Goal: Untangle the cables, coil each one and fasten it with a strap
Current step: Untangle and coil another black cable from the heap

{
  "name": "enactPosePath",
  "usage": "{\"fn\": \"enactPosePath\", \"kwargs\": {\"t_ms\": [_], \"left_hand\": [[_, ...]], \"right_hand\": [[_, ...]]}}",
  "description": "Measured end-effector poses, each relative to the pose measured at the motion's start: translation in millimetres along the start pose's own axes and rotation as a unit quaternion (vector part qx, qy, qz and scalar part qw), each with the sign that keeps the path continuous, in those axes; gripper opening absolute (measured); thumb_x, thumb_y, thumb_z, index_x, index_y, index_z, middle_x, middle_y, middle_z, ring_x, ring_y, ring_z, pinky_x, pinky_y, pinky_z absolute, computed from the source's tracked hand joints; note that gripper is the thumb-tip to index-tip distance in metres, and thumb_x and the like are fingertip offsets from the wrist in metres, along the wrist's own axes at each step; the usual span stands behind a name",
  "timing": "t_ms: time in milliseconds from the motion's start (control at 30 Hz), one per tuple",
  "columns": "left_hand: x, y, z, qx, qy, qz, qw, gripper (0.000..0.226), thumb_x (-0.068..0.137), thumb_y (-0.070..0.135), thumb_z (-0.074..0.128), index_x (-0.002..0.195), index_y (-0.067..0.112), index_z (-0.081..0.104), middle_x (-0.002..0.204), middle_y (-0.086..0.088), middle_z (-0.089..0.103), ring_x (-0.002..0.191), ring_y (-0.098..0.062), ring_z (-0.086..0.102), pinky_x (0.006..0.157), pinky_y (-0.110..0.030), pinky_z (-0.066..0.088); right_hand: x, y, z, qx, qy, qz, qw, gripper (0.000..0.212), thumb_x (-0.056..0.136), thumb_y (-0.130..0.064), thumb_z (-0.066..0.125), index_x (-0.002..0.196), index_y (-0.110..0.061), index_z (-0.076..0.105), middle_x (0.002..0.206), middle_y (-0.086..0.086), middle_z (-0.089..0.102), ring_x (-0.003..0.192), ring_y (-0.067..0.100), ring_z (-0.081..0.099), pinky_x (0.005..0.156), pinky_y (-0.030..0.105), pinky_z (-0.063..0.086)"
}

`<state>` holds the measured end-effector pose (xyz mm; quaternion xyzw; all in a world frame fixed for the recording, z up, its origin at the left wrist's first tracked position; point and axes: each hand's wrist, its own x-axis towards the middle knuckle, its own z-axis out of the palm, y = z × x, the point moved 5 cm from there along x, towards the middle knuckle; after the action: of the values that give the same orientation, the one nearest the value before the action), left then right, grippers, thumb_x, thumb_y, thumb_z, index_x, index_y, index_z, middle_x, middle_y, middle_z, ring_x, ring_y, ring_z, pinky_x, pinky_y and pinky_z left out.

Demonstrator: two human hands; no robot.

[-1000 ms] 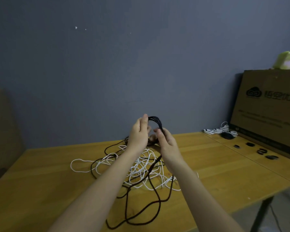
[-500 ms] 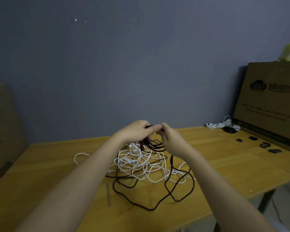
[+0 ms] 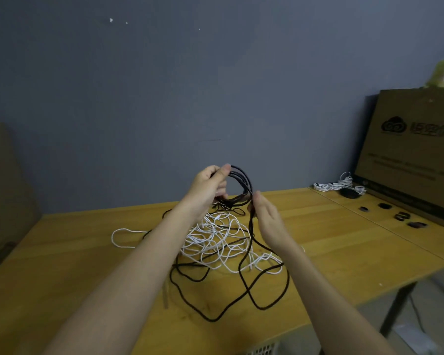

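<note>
Left hand [image 3: 210,184] is pinching several turns of the black cable [image 3: 242,183] into a coil above the wooden table [image 3: 344,242]; right hand [image 3: 265,216], fingers closed on the trailing length, is feeding slack. The cable looks light and limp, so it is best gripped where the turns bunch. Its loose tail is lying across the white cable [image 3: 215,239] (likely snagging there). A coiled white bundle [image 3: 338,184], black straps [image 3: 401,216] and a cardboard box [image 3: 415,155] are lying well apart, rightward.
</note>
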<state>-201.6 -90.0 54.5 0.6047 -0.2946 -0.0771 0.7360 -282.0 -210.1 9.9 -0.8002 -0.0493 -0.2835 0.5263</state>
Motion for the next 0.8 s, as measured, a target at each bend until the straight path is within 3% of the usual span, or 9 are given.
{"fn": "enactPosePath", "kwargs": {"t_ms": [67,167,233,367,433,533,633,733,800], "left_hand": [[3.6,0.5,-11.0,0.039,0.029,0.005,0.999,0.023,0.099,0.029,0.049,0.082,0.014,0.045,0.051,0.011,0.032,0.041,-0.004,0.033,0.060,-0.025,0.044],[5.2,-4.1,-26.5,0.140,0.085,0.005,0.986,0.025,0.099,0.035,0.047,0.086,0.015,0.049,0.056,0.005,0.039,0.047,-0.007,0.045,0.071,-0.032,0.045],[4.0,-10.4,-29.1,0.167,0.122,0.003,0.978,0.024,0.100,0.038,0.045,0.094,0.015,0.051,0.060,0.002,0.044,0.055,-0.012,0.048,0.069,-0.032,0.043],[4.9,-20.2,-36.6,0.163,0.202,0.005,0.966,0.025,0.099,0.041,0.044,0.099,0.018,0.051,0.073,-0.001,0.051,0.071,-0.018,0.053,0.066,-0.032,0.042],[7.9,-21.8,-51.2,0.153,0.243,0.000,0.958,0.029,0.099,0.043,0.044,0.103,0.015,0.052,0.077,-0.002,0.052,0.074,-0.019,0.054,0.064,-0.032,0.042],[8.6,-25.2,-66.9,0.158,0.277,-0.011,0.948,0.031,0.099,0.044,0.043,0.101,0.014,0.050,0.083,-0.008,0.054,0.079,-0.024,0.056,0.070,-0.037,0.045],[4.9,-24.5,-86.5,0.104,0.354,-0.031,0.929,0.032,0.100,0.043,0.041,0.100,0.011,0.048,0.096,-0.013,0.058,0.090,-0.028,0.057,0.076,-0.039,0.042],[-1.3,-11.4,-130.2,0.064,0.440,-0.018,0.896,0.033,0.101,0.041,0.039,0.102,0.009,0.045,0.109,-0.019,0.059,0.099,-0.030,0.058,0.080,-0.036,0.040],[-2.1,-3.9,-141.3,0.095,0.416,-0.009,0.904,0.031,0.101,0.042,0.038,0.100,0.011,0.043,0.097,-0.014,0.060,0.087,-0.029,0.060,0.075,-0.035,0.041]], "right_hand": [[3.9,5.7,-7.8,0.009,0.003,0.010,1.000,0.029,0.103,-0.031,0.032,0.098,-0.026,0.060,0.078,-0.022,0.057,0.072,-0.013,0.050,0.068,0.004,0.038],[12.1,15.2,-15.6,-0.057,-0.013,0.016,0.998,0.018,0.101,-0.020,0.043,0.107,-0.026,0.059,0.097,-0.017,0.061,0.089,-0.010,0.055,0.078,0.008,0.041],[18.2,21.3,-17.9,-0.078,0.001,0.036,0.996,0.019,0.101,-0.020,0.044,0.110,-0.027,0.059,0.098,-0.017,0.061,0.089,-0.007,0.055,0.078,0.013,0.044],[28.0,26.9,-18.2,-0.117,0.022,0.053,0.992,0.021,0.102,-0.020,0.043,0.111,-0.018,0.062,0.085,-0.012,0.060,0.065,-0.003,0.048,0.057,0.009,0.038],[26.7,36.3,-26.9,-0.131,0.041,0.070,0.988,0.021,0.102,-0.019,0.042,0.110,-0.015,0.061,0.089,-0.011,0.059,0.072,-0.002,0.050,0.060,0.010,0.037],[23.8,51.4,-38.4,-0.139,0.059,0.102,0.983,0.020,0.102,-0.017,0.041,0.106,-0.013,0.060,0.103,-0.003,0.062,0.089,0.009,0.054,0.075,0.022,0.039],[18.7,69.5,-57.8,-0.127,0.144,0.157,0.969,0.021,0.102,-0.015,0.039,0.108,-0.009,0.058,0.109,0.006,0.062,0.085,0.016,0.054,0.075,0.030,0.042],[-11.1,99.8,-100.4,-0.151,0.259,0.238,0.924,0.026,0.102,-0.012,0.037,0.114,-0.001,0.057,0.112,0.019,0.061,0.095,0.030,0.054,0.078,0.035,0.039],[-23.8,112.0,-108.3,-0.191,0.228,0.248,0.922,0.027,0.102,-0.014,0.037,0.117,-0.002,0.056,0.104,0.018,0.062,0.088,0.029,0.054,0.072,0.034,0.039]]}}
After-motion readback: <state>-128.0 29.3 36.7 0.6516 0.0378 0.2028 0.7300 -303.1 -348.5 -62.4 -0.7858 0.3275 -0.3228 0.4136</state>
